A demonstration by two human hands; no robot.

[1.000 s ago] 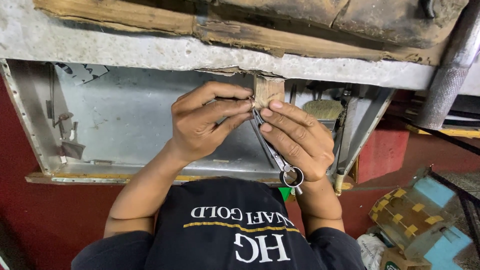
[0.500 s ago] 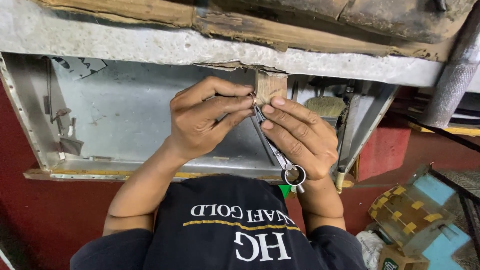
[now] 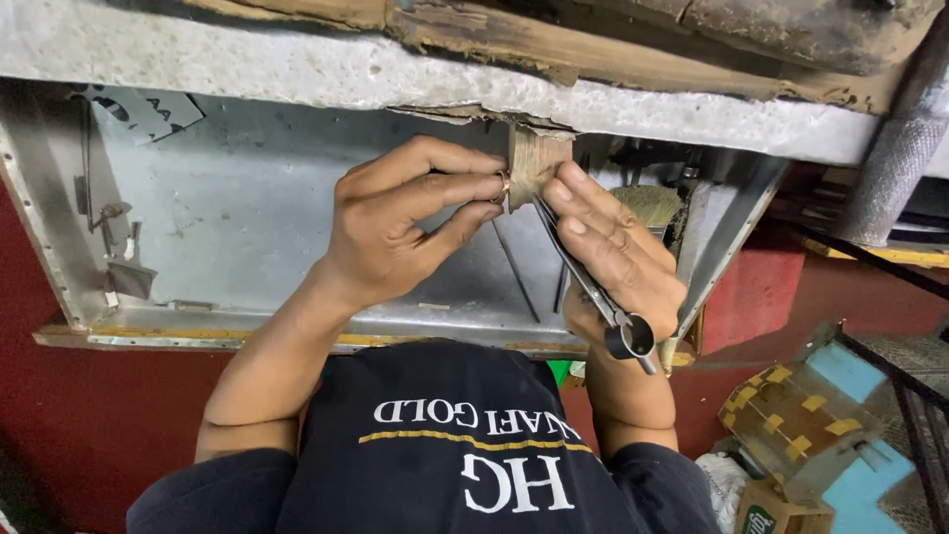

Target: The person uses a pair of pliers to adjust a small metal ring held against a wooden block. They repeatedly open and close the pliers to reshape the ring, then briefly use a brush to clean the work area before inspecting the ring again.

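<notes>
My left hand (image 3: pixel 405 232) pinches a small gold-coloured ring (image 3: pixel 504 186) between thumb and fingers and presses it against a worn wooden peg (image 3: pixel 537 163) that sticks out from the bench edge. My right hand (image 3: pixel 618 262) holds a slim metal tool (image 3: pixel 593 292) with two long legs. Its tips reach up to the ring at the peg, and its round hinged end (image 3: pixel 630 336) hangs below my palm. Both hands nearly touch at the peg. Where the tool tips meet the ring is hidden by my fingers.
Under the peg hangs a metal catch tray (image 3: pixel 237 213) with small tools (image 3: pixel 119 247) at its left and a brush (image 3: pixel 647 203) at its right. A grey bench edge (image 3: pixel 297 69) runs above. Cardboard boxes (image 3: pixel 820 415) lie on the red floor at the right, and a metal pipe (image 3: pixel 900 148) rises there.
Hardly anything differs. Both hands stay at the peg with the ring and the tool, and the tool's round end has dipped slightly lower.
</notes>
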